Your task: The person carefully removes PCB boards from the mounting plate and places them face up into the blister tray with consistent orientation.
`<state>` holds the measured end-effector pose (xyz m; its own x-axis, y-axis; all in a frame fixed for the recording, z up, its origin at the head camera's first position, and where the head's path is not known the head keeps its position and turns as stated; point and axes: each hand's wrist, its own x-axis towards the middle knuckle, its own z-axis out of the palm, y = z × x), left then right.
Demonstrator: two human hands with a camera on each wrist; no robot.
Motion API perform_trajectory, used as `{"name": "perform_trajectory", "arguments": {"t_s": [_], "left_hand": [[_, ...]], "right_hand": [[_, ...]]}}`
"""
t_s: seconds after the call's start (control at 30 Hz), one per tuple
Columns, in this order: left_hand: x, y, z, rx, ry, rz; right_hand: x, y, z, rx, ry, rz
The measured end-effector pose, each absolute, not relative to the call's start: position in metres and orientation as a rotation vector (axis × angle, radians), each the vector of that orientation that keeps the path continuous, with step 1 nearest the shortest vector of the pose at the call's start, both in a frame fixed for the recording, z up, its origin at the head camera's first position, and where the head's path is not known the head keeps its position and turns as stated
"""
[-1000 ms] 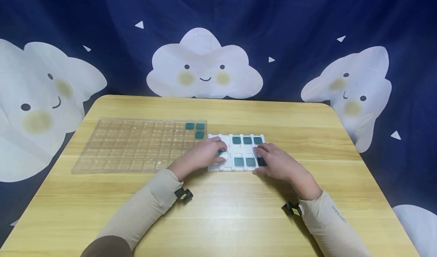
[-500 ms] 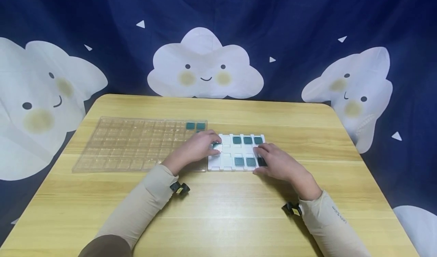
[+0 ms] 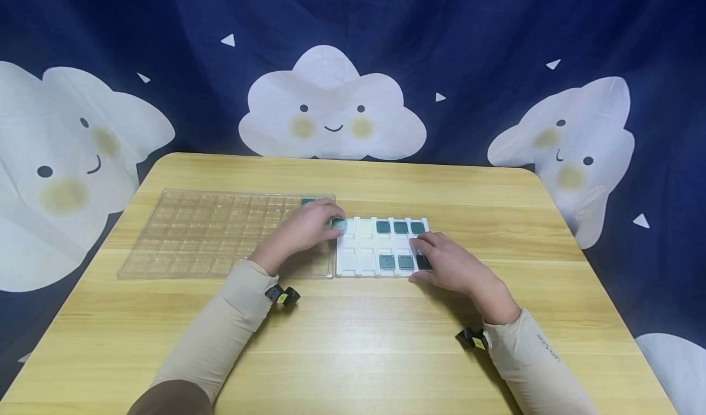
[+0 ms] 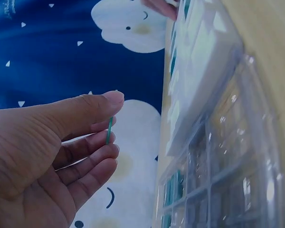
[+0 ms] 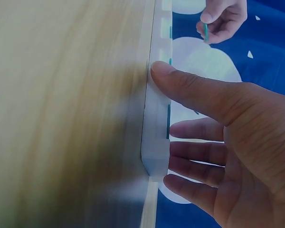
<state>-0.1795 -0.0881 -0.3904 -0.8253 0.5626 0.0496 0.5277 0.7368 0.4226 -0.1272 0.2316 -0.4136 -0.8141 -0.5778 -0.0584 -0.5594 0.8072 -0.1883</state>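
Observation:
My left hand (image 3: 300, 228) pinches a thin green square chip (image 3: 339, 225) with a dotted face, over the seam between the two trays. In the left wrist view the chip (image 4: 109, 130) stands edge-on between thumb and fingers. My right hand (image 3: 449, 258) rests on the right end of the white slotted tray (image 3: 361, 241). Its thumb touches the tray's near side and its fairly straight fingertips touch the top, as the right wrist view shows. Several green chips (image 3: 383, 227) lie in the white tray's right-hand slots, one of them dark and partly hidden by the right hand.
A long clear plastic tray (image 3: 248, 193) with many compartments lies left of the white tray, right against it. A green chip (image 3: 307, 201) shows at its far right corner, beside the left hand. Both trays lie on a wooden table (image 3: 353, 341) before a blue cloud-patterned curtain (image 3: 469, 22).
My left hand has carried the chip from the white tray's near left area leftward and away, up to the clear tray's right edge. The right hand and both trays stay put.

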Motion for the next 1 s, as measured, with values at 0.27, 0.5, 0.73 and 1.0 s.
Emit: {"name": "perform_trajectory", "arguments": {"t_s": [0.27,0.5,0.73,1.0], "left_hand": [[-0.185,-0.102,-0.387,0.867,2.876,0.715],[-0.190,-0.111,-0.385,0.770,2.863,0.753],[-0.196,-0.116,-0.389,0.683,2.868,0.736],[-0.204,-0.122,-0.393,0.665,2.869,0.741]], "right_hand": [[-0.128,0.232,-0.414,-0.927,2.882,-0.252],[-0.127,0.232,-0.414,-0.910,2.878,-0.254],[-0.126,0.231,-0.413,-0.901,2.876,-0.251],[-0.126,0.232,-0.415,-0.906,2.877,-0.260]]}}
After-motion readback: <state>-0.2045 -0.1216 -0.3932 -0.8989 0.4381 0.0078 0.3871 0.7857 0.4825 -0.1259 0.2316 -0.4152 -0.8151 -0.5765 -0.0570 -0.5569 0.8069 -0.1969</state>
